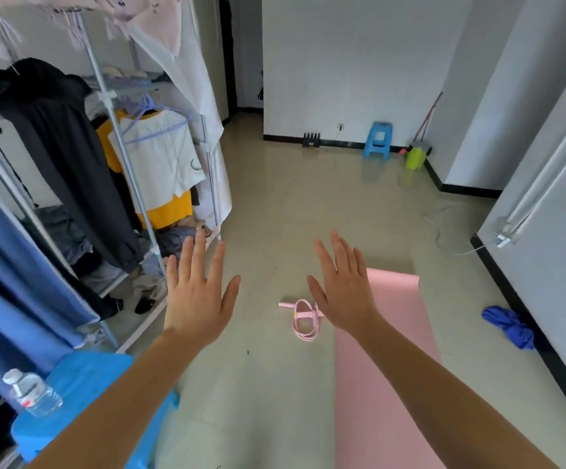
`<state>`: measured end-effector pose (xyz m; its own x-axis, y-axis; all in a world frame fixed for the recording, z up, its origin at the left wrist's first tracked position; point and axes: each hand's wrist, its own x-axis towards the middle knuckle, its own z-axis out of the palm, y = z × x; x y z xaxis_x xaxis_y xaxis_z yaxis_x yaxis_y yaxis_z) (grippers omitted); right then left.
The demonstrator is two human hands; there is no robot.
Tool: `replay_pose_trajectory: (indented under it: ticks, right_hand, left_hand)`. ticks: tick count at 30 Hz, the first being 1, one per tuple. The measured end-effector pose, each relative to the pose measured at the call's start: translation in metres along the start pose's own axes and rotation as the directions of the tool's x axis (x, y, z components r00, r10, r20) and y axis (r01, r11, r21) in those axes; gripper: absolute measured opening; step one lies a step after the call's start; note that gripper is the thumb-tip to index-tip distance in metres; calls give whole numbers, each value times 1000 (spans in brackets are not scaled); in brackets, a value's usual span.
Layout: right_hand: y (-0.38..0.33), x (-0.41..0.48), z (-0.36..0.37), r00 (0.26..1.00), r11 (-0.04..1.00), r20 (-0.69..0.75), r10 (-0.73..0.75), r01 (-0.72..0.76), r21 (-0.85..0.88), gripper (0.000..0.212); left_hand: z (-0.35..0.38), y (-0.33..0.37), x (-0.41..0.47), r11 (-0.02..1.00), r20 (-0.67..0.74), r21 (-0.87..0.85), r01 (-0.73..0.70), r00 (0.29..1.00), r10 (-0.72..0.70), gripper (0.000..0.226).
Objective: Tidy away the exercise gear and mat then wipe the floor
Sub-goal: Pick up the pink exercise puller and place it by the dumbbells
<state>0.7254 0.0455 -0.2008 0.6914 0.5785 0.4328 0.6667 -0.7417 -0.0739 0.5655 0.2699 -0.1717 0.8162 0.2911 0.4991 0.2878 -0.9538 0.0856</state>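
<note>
While both arms reach forward into the middle of the frame, the left hand (197, 296) and the right hand (342, 292) are spread flat, backs to the camera, fingers straight and apart, holding nothing and touching nothing. Low at centre, between the two wrists, a coiled pink rope (303, 319) lies on the floor (291, 214), its right end hidden behind the right hand. A pink mat (386, 384) lies unrolled on the floor at lower right, running from the bottom edge up to just right of the right hand; the rope lies just beside its left edge. A blue cloth (510, 326) lies crumpled by the wall at the right. A rack (119, 137) of hanging clothes fills the left. At lower left a bottle (32, 392) sits on a near stool (81, 384). At upper right, by the far wall, stand a far stool (378, 140) and a green jug (415, 157), with a mop (428, 116) leaning in the corner.
</note>
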Motion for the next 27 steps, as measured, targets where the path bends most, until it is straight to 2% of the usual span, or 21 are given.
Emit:
replay_pose_trajectory:
  ticks: [4,10,16,22,25,27]
  right_hand:
    - [19,74,42,991,994,90,101,-97,-46,69]
    - [86,142,77,949,944,9,315,-312,-105,66]
    - [168,188,154,845,837,-15,535,-532,-128,67]
    - [240,259,246,696,700,76,714,-710,-75,69]
    - [263,311,273,658,663,83,749,-744,-85,68]
    - [270,335,282,647,653,92,757,-753,-84,70]
  left_hand:
    - [59,-37,102,996,93,-53,-67,993,71,65]
    - [146,-16,257,959,157,-109,-263,948,278,63]
    - [283,32,360,893,277,-191,-407,850,447,65]
    - [409,61,456,835,449,-195,-514,710,542,66]
    - [439,67,517,803,457,-193,-564,672,582,66]
    - [448,70,546,775,411,-205,-597,667,622,65]
